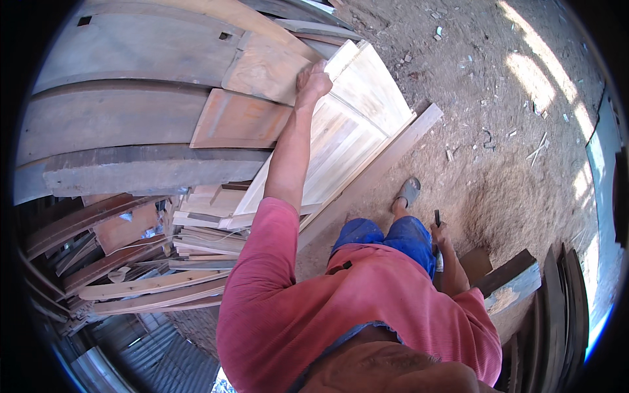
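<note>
My left arm reaches forward, and my left hand point(314, 82) is closed at the upper edge of a pale wooden door panel point(347, 128). The panel leans at a slant against stacked boards, with its long lower edge along a brown plank point(400, 145). Beside my left hand lie a light plywood piece point(265, 67) and a reddish-brown board point(239, 121). My right hand point(443, 234) hangs low by my blue shorts, closed around a tool with a dark handle point(438, 217). The rest of that tool is mostly hidden by the hand and shorts.
Large grey boards point(124, 121) fill the left. Below them are loose wood strips point(157, 288) and corrugated metal sheets point(157, 354). A thick timber offcut point(514, 281) and dark upright planks point(563, 308) stand at the right. Sawdust point(517, 196) and scraps cover the dirt floor.
</note>
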### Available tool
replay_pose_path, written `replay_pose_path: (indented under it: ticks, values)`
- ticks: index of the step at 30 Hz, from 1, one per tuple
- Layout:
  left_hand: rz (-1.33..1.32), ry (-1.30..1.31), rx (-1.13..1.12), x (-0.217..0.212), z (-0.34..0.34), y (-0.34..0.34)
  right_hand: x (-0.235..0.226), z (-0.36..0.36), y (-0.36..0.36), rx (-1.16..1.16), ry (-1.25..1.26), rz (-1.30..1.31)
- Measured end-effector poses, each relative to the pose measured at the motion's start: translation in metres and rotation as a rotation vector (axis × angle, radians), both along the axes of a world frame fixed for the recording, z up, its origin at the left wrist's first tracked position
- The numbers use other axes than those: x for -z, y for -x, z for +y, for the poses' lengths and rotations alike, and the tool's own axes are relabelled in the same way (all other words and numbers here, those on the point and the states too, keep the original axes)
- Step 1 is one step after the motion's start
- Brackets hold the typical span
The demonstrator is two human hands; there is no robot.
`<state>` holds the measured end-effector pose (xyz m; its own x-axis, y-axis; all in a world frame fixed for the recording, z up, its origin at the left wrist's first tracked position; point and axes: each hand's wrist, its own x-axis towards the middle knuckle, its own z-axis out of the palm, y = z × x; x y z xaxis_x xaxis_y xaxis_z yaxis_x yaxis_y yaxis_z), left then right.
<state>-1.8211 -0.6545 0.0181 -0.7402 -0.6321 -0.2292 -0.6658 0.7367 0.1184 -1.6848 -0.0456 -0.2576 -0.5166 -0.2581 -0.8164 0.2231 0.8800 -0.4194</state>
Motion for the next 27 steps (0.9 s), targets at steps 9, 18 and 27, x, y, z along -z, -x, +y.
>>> replay_pose_path:
  ticks: [9,18,27]
  values:
    - [-0.138,0.144,0.102,-0.029,0.003,0.034,-0.029,-0.018,0.006,0.029,0.001,0.047]
    - [-0.126,0.058,0.075,-0.009,-0.011,0.090,0.019,0.015,-0.011,0.122,0.043,0.125]
    - [-0.200,0.060,0.208,0.005,-0.034,0.089,0.012,0.000,-0.010,0.056,-0.038,0.090]
